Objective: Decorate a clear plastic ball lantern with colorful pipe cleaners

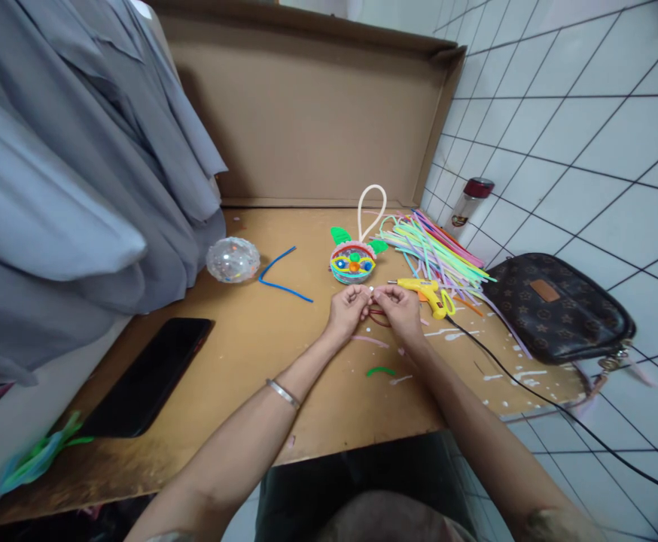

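Two bare forearms [284, 388] reach in from the bottom edge, the left one ringed by a silver bangle [282, 393]. To their left a dark phone [151, 376] lies on the worn table [233, 391]. Between the forearms lie a short green piece [381, 371] and, a little beyond, a thin pink strip [370, 341]; both look like loose offcuts.

The left hand [349, 310] and right hand [399, 309] meet here, fingertips pinched together on a tiny pale bit [370, 290]. What it is cannot be told. A dark red strand [380, 319] curves below them; whether either hand grips it is unclear. This detail appears unfinished, attached to nothing yet.

Just right of the hands rests a yellow glue gun [424, 289]. Directly beyond them stands the round ornament [354, 266], apparently the most advanced piece: its coloured beads, pink edging, green leaves [339, 235] and white loop [384, 197] are all in place, so little seems left on it.

Off to the left, a bent blue stem [284, 290] lies unattached near a clear ball [233, 260], which seems hardly started. Plenty of fuzzy stems [439, 245] remain unused at the right, before the cardboard box [318, 120].
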`<action>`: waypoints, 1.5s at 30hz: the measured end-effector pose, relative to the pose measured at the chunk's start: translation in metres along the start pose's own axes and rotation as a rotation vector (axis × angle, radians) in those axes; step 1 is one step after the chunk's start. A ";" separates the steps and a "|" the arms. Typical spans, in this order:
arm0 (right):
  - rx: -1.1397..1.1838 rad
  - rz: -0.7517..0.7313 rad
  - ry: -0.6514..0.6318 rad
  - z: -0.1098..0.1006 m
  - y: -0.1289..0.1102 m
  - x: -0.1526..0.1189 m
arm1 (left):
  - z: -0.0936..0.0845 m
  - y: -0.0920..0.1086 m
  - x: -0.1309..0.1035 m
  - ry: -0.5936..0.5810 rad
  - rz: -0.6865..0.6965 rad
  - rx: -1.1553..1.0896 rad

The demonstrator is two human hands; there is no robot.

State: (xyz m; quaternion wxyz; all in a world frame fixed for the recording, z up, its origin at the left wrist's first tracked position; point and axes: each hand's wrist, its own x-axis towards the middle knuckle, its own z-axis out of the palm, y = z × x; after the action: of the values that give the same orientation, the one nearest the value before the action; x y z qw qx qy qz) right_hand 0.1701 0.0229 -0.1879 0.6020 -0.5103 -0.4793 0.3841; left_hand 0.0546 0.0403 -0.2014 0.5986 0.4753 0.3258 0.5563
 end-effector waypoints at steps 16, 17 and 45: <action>-0.036 -0.028 0.039 0.004 -0.002 0.002 | 0.001 0.000 0.000 0.005 0.010 0.019; -0.037 -0.033 0.036 0.004 -0.001 0.002 | 0.000 0.000 0.000 0.006 0.009 0.023; 0.000 0.000 -0.070 0.004 -0.005 0.008 | -0.001 0.001 0.001 0.014 0.023 0.017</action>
State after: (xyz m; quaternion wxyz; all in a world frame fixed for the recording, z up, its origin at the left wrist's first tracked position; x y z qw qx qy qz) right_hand 0.1679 0.0310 -0.1810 0.5851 -0.4963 -0.5000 0.4016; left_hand 0.0540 0.0409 -0.2009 0.5858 0.4802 0.3290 0.5639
